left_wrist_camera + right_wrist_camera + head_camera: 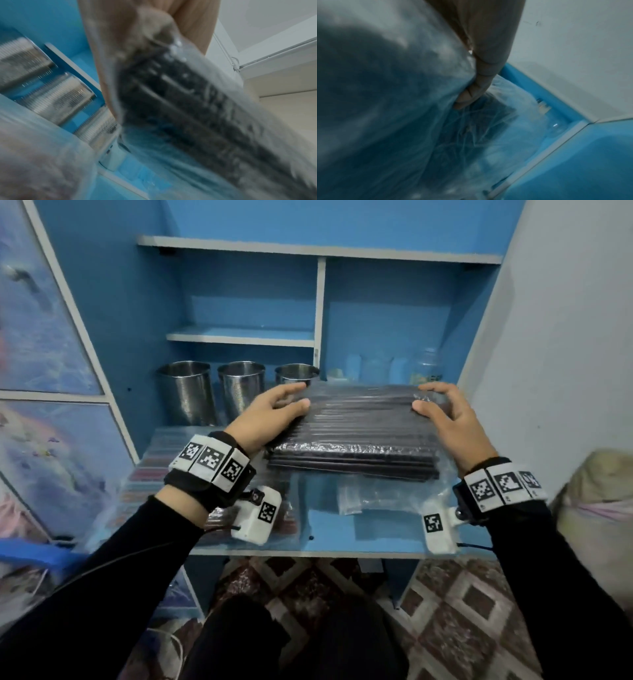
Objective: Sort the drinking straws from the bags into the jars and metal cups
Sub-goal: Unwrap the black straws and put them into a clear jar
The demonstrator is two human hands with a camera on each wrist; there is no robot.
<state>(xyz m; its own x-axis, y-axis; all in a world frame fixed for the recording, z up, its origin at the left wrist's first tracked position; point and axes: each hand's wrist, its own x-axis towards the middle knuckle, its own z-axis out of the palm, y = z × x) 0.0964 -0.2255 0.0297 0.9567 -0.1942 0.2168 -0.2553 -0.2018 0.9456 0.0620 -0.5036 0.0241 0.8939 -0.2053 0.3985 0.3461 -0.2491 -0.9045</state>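
A clear plastic bag of black straws (356,436) is held level over the blue desk (342,539). My left hand (294,397) grips its left end, thumb on top and fingers curled round the far edge. My right hand (424,398) grips the right end the same way. The left wrist view shows the bag of black straws (197,108) blurred under my palm. In the right wrist view my fingers (481,86) curl into the bag's plastic (402,94). Three metal cups (241,388) stand empty at the back left. Clear jars (426,368) stand at the back right, faint.
A bag of coloured straws (150,470) lies on the desk's left side, under my left wrist. Another clear bag (370,498) lies beneath the held one. A white upright (320,313) divides the shelves. A wall and a pale sack (596,508) close the right.
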